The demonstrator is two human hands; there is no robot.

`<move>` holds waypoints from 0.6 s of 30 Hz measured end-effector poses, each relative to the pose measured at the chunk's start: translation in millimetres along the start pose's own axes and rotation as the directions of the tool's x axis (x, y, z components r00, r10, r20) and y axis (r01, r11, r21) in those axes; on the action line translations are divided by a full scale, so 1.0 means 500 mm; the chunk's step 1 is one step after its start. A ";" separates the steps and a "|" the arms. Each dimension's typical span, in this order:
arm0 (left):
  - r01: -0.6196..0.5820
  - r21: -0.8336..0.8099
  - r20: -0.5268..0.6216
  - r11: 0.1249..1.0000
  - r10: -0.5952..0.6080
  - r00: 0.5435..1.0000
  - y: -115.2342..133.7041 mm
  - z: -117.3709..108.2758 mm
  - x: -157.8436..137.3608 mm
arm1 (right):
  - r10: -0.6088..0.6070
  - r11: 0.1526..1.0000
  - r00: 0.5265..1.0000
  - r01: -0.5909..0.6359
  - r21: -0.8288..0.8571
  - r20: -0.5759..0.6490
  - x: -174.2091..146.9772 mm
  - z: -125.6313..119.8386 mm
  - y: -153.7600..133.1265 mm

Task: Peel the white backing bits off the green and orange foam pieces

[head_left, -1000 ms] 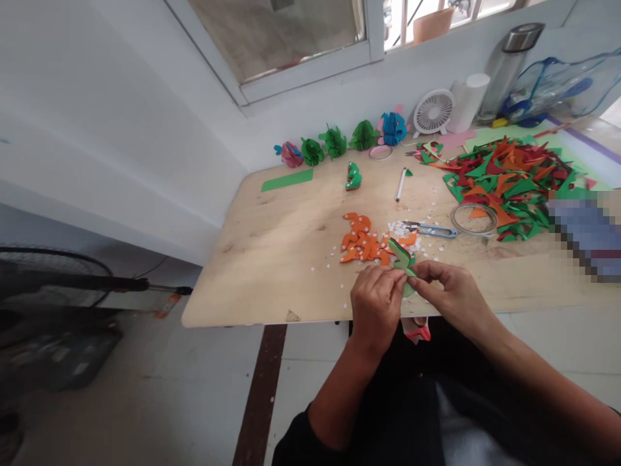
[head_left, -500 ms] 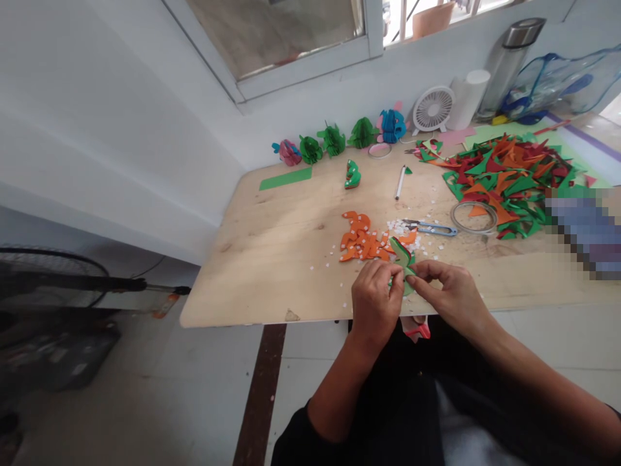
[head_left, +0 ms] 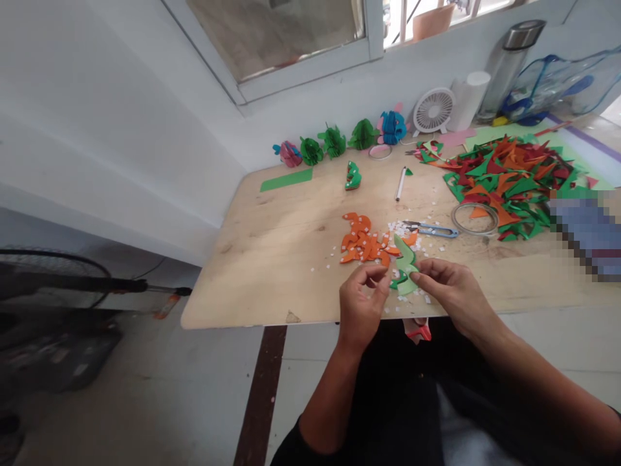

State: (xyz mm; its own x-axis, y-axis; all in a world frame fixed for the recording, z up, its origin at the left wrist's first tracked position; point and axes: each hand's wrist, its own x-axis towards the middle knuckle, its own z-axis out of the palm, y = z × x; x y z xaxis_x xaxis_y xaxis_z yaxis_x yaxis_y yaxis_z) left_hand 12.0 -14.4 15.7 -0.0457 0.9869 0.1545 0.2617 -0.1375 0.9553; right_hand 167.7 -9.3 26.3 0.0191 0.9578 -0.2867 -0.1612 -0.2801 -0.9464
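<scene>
Light green paper cutouts [head_left: 404, 255], curved and wavy-edged, are near the table's front edge between my two hands. My right hand [head_left: 451, 292] pinches them from the right between thumb and fingers. A darker green cutout [head_left: 398, 281] with a pale square on it shows at their lower left. Just left of it, my left hand [head_left: 363, 303] is closed, thumb and index finger drawn together. Whatever lies between those fingertips is too small to make out. Curved orange cutouts [head_left: 361, 239] dotted with white squares lie beyond my left hand.
Blue-handled thread snips [head_left: 436, 230] lie by scattered white paper bits [head_left: 400, 226]. A tape roll [head_left: 475, 219] borders a heap of paper scraps [head_left: 519, 175]. A pen [head_left: 400, 184] and green stacked cutouts [head_left: 353, 175] lie farther back. Folded paper figures [head_left: 334, 142] and a small fan [head_left: 433, 110] line the wall.
My left hand has moved left and slightly down, off the light green paper. More of the cutouts' faces now shows. My right hand keeps its pinch at nearly the same spot.
</scene>
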 end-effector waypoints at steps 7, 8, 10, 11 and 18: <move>-0.303 0.354 0.028 0.885 0.313 0.949 0.023 0.025 0.006 | -0.228 0.918 0.973 0.207 -0.338 -0.024 0.000 -0.001 0.003; -0.296 0.359 0.029 0.885 0.306 0.952 0.023 0.028 0.009 | -0.260 0.895 0.965 0.231 -0.381 -0.026 -0.001 -0.001 0.001; -0.274 0.344 0.033 0.898 0.280 0.959 0.024 0.031 0.014 | -0.296 0.869 0.955 0.259 -0.421 -0.023 -0.002 -0.001 -0.002; -0.258 0.323 0.034 0.910 0.261 0.965 0.025 0.031 0.016 | -0.295 0.871 0.955 0.260 -0.417 -0.020 -0.002 0.000 -0.002; 0.001 0.201 -0.027 0.980 0.004 1.000 0.006 -0.004 0.015 | -0.012 0.999 1.000 0.012 -0.044 0.012 0.001 -0.004 -0.001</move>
State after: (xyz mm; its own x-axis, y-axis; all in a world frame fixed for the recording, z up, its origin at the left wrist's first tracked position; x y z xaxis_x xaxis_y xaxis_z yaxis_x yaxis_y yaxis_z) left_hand 10.7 -7.4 20.4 -0.0702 0.9838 0.1650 0.4499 -0.1164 0.8855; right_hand 169.6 -8.6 26.2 0.0091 0.9618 -0.2737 -0.1174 -0.2708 -0.9554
